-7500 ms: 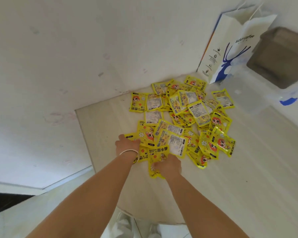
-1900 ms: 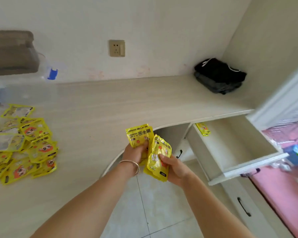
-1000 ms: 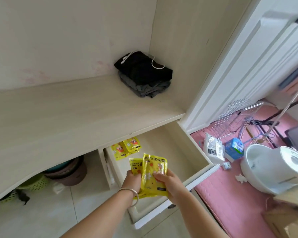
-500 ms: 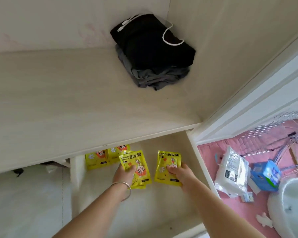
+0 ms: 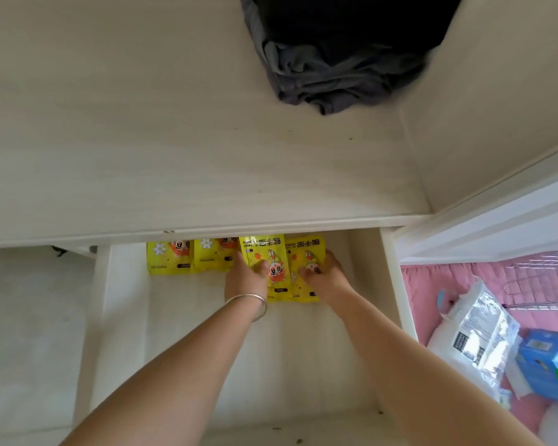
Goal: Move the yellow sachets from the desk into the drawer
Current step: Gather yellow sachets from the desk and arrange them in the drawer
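From the head camera, looking straight down, the drawer (image 5: 126,333) stands pulled out from under the desk (image 5: 142,123), its white floor showing between its left and right walls. Both hands reach to the far end of the drawer, just under the desk's front edge.

The left hand (image 5: 244,278), with a silver bangle (image 5: 250,300) on its wrist, lies on a yellow sachet (image 5: 268,262) with its thumb curled over the sachet's face; the other fingers are hidden beneath or behind the packet, so it appears to grip it. The right hand (image 5: 326,275) rests on a second sachet (image 5: 303,252) just to the right, its fingers bent over the packet's lower half and pinching it. These two sachets overlap slightly and lie upright in the picture, their tops toward the desk edge and their lower ends toward the open middle of the drawer.

To their left, along the same far end, two more sachets (image 5: 169,257) lie flat side by side, touching each other, their upper parts tucked under the desk's front edge. The nearer one of that pair touches the left hand's sachet.

On the desk, at its far right corner against the side panel, sits a pile of dark folded clothes (image 5: 329,59), black over grey.

Right of the drawer, on a pink mat (image 5: 432,284) on the floor, lie a clear plastic packet (image 5: 477,333) and a blue box (image 5: 545,358), with a wire rack (image 5: 545,278) beyond them.
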